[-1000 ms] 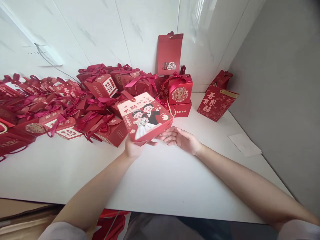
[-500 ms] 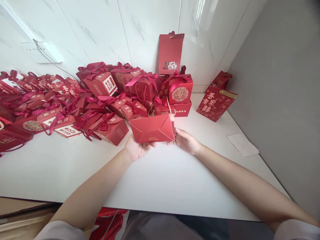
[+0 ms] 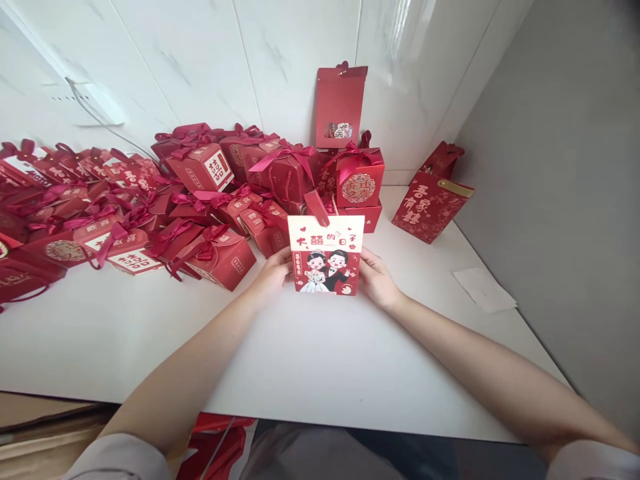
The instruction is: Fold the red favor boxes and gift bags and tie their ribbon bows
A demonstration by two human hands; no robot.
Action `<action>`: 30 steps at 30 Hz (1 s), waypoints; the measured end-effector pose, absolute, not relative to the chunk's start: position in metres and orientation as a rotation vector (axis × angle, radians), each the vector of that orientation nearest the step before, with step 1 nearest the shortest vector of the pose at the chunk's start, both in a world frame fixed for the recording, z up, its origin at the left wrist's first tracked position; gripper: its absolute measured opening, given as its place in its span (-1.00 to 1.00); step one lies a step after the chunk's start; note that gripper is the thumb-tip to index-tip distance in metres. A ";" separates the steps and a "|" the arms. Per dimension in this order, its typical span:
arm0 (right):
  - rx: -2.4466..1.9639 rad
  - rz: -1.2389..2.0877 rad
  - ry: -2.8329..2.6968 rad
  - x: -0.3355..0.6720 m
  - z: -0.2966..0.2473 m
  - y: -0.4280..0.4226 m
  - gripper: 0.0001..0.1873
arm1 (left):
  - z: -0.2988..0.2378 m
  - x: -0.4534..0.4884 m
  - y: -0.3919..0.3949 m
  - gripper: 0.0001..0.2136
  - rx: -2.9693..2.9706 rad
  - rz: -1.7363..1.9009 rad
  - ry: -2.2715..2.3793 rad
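Note:
A red and cream wedding gift box (image 3: 327,263) with a cartoon bride and groom stands upright between my hands, its printed front facing me. On top is a dark red strap (image 3: 317,207). My left hand (image 3: 275,272) grips the box's left side, fingertips partly hidden behind it. Its right side is held by my right hand (image 3: 380,279), with the thumb near the edge. Just behind are red ribbon-tied boxes, among them one with a round gold emblem (image 3: 360,188).
Many red gift boxes (image 3: 220,257) are piled along the white table's back and left. At the right lean a red box with gold lettering (image 3: 430,207) and some flat white paper (image 3: 485,289). A tall red bag (image 3: 341,100) stands against the tiled wall.
The box between my hands has been turned: its plain red folded base faced me before, and now its cartoon front does. My hands have shifted to its two sides.

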State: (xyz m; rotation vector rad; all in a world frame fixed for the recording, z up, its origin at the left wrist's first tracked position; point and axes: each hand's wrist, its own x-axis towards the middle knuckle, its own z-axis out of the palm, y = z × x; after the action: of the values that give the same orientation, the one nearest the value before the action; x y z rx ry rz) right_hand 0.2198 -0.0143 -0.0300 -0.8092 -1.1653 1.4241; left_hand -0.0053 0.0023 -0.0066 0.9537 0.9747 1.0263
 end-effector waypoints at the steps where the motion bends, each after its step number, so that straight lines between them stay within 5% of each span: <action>1: -0.837 1.349 -1.216 0.219 -0.030 -0.015 -0.60 | -0.008 -0.005 0.004 -0.55 0.939 1.067 0.981; 4: -0.860 1.127 -1.324 0.217 -0.030 -0.020 -0.60 | -0.005 -0.003 0.007 -0.52 0.896 1.190 0.933; 7: -0.786 1.009 -1.410 0.216 -0.028 -0.025 -0.50 | 0.001 -0.003 0.007 -0.27 1.002 1.225 0.878; 12: -0.757 0.939 -1.571 0.218 -0.023 -0.033 -0.64 | 0.008 -0.003 -0.006 -0.03 1.444 1.161 0.839; 19: -0.644 0.442 -1.884 0.220 -0.015 -0.044 -0.46 | 0.020 0.009 -0.032 -0.53 1.565 0.825 0.808; 30: -0.370 0.179 -2.269 0.218 -0.018 -0.036 -0.44 | 0.004 0.008 -0.011 -0.56 1.016 1.174 0.704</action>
State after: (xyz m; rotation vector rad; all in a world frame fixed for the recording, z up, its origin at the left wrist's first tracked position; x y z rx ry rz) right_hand 0.2184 -0.0361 -0.0177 -0.3696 -2.2692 0.1785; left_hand 0.0079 -0.0106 0.0036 1.0158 0.7035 1.1744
